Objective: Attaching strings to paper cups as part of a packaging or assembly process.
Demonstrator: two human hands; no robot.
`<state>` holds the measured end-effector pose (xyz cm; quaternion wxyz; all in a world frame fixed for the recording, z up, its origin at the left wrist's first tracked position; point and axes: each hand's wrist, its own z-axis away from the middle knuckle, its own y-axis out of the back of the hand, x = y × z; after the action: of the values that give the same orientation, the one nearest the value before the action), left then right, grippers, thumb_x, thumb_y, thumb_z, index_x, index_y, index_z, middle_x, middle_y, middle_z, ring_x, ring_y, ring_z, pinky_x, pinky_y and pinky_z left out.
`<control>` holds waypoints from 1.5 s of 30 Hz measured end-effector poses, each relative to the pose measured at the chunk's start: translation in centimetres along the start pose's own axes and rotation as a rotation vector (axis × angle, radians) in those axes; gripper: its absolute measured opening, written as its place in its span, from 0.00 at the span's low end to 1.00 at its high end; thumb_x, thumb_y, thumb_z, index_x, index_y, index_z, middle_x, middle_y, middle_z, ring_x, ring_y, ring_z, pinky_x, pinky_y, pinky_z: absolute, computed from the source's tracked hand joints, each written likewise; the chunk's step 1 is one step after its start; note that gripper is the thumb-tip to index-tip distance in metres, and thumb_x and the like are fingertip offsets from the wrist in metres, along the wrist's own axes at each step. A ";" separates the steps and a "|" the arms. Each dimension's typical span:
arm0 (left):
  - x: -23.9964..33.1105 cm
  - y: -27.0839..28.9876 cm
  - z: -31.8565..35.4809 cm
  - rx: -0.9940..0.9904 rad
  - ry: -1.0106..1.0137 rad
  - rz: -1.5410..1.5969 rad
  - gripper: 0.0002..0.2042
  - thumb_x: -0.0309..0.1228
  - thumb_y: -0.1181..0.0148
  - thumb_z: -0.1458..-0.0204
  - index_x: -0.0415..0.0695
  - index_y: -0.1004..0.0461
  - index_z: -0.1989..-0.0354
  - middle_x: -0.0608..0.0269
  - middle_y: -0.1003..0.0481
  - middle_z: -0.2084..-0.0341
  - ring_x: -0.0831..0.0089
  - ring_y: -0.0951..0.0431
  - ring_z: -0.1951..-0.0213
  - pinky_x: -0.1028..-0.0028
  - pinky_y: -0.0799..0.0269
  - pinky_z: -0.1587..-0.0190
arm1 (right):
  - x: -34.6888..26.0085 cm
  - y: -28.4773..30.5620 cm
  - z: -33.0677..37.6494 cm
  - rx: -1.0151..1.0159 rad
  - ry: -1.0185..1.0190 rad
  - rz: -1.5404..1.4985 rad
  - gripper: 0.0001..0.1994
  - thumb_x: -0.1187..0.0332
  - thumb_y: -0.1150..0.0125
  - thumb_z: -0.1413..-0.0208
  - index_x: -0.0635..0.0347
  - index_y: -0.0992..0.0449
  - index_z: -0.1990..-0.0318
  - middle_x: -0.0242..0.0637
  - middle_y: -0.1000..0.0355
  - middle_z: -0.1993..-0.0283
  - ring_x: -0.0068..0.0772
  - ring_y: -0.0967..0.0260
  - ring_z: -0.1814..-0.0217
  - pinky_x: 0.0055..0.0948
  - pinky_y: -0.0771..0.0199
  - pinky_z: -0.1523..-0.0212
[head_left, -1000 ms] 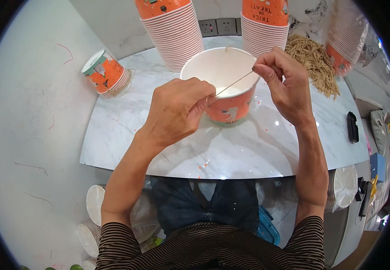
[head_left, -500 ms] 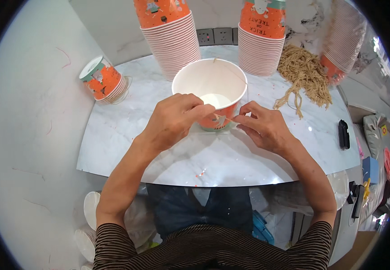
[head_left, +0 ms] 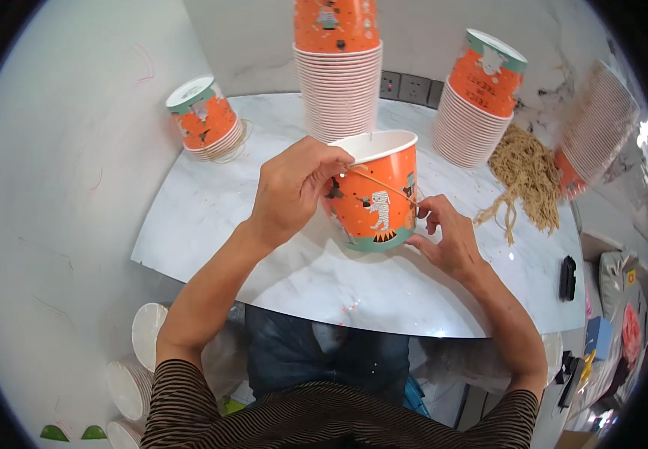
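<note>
Left grip (head_left: 292, 196) pinches one paper bucket (head_left: 376, 213) by its rim; right grip (head_left: 451, 236), spread, touches one cord (head_left: 378, 182); four bucket stacks (head_left: 338, 90) stand beyond.

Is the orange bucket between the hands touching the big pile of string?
Apart. The head view shows bare tabletop between the orange bucket and the pile of string.
</note>
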<state>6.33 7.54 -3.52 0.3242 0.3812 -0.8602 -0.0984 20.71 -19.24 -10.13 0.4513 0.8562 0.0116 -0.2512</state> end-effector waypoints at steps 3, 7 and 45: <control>-1.1 2.0 0.8 0.030 0.112 0.088 0.07 0.20 0.43 0.33 0.37 0.19 0.52 0.62 0.21 0.64 0.77 0.21 0.67 0.77 0.23 0.70 | -1.1 0.0 -1.7 0.041 0.167 -0.004 0.28 0.63 0.20 0.51 0.55 0.29 0.44 0.36 0.28 0.58 0.35 0.29 0.66 0.34 0.24 0.66; -2.9 4.8 2.8 0.079 0.177 0.128 0.09 0.20 0.46 0.32 0.37 0.18 0.51 0.63 0.22 0.61 0.77 0.21 0.62 0.77 0.22 0.67 | -3.0 -0.9 -4.4 0.056 0.290 -0.044 0.25 0.67 0.21 0.50 0.57 0.27 0.46 0.37 0.28 0.59 0.37 0.29 0.66 0.34 0.24 0.64; -18.3 16.5 13.1 0.066 0.528 -0.660 0.29 0.22 0.35 0.44 0.36 0.36 0.34 0.40 0.34 0.34 0.43 0.35 0.33 0.55 0.36 0.30 | -14.9 -16.0 -53.0 -0.014 -0.266 -0.686 0.15 0.60 0.32 0.40 0.61 0.26 0.72 0.29 0.36 0.71 0.26 0.34 0.71 0.33 0.13 0.66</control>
<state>-2.65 31.09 -15.59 0.4720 0.6585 -0.5822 -0.0682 26.02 34.59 8.90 0.3440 0.7594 0.2410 -0.4969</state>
